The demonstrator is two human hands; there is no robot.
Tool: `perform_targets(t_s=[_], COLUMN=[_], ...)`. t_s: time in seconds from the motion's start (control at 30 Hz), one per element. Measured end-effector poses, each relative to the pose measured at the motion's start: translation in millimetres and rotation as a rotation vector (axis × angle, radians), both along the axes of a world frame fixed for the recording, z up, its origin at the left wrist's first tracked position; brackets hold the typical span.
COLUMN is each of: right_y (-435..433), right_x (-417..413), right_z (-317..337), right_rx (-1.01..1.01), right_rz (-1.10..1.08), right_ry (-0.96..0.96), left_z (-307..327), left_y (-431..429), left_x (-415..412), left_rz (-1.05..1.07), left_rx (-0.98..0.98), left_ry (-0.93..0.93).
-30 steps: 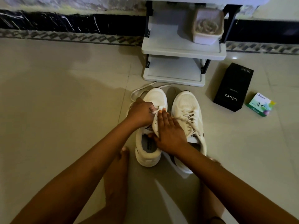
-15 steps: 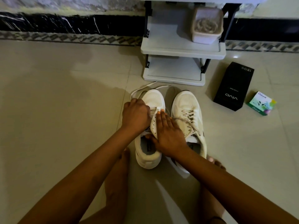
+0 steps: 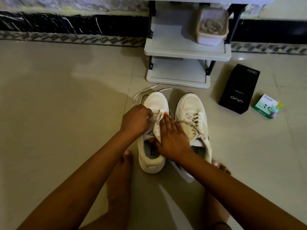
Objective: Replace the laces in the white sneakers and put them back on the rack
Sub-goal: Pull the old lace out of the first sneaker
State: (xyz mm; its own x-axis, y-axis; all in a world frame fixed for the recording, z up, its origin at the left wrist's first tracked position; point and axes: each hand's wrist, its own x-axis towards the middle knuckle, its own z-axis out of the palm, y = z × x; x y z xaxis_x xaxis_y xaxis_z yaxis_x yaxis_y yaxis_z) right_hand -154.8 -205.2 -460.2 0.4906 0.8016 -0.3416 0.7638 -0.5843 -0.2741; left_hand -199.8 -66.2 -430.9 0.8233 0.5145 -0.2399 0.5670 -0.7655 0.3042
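Both hands hold one shoe (image 3: 152,164): our left hand (image 3: 135,121) pinches the lace (image 3: 158,116) near the toe, our right hand (image 3: 172,138) squeezes its side.

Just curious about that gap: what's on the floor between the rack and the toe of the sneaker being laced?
Loose ends of the white lace lie on the floor between the rack and that sneaker, nothing else; the head view shows it.

On your right, a black box (image 3: 239,89) printed "vivo" lies flat on the beige tiled floor (image 3: 66,113). Near it, further right, sits a small green box (image 3: 267,106). At the top of your view stands a pale tub (image 3: 211,28), its contents blurred. A black skirting (image 3: 66,24) lines the wall.
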Motion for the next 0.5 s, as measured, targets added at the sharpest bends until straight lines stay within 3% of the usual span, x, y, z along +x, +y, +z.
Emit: perform_targets(t_s=[0.17,0.3,0.37,0.43,0.5], right_y=[-0.2,-0.5,-0.2,0.1,-0.2], right_x=[0.4,0.1,0.1,-0.3,-0.9], right_z=[0.2,-2.5,-2.3,-1.2,-0.5], right_rx=[0.0,0.002,0.003,0.015,0.025], right_rz=[0.008,0.012,0.01,0.006,0.003], right_ry=[0.006,-0.008,-0.002,-0.001,0.007], left_z=[8.1,24.3,31.1,25.4,14.8], left_y=[2.4,8.7,3.4,2.6,3.5], left_x=[7.8,9.4,7.6,6.1,3.8], left_rz=[-0.032,0.017,0.032,0.023,-0.013], left_rx=[0.114,-0.291,-0.403,-0.363,-0.173], left_ry=[0.069,-0.117,-0.193,-0.165,0.012])
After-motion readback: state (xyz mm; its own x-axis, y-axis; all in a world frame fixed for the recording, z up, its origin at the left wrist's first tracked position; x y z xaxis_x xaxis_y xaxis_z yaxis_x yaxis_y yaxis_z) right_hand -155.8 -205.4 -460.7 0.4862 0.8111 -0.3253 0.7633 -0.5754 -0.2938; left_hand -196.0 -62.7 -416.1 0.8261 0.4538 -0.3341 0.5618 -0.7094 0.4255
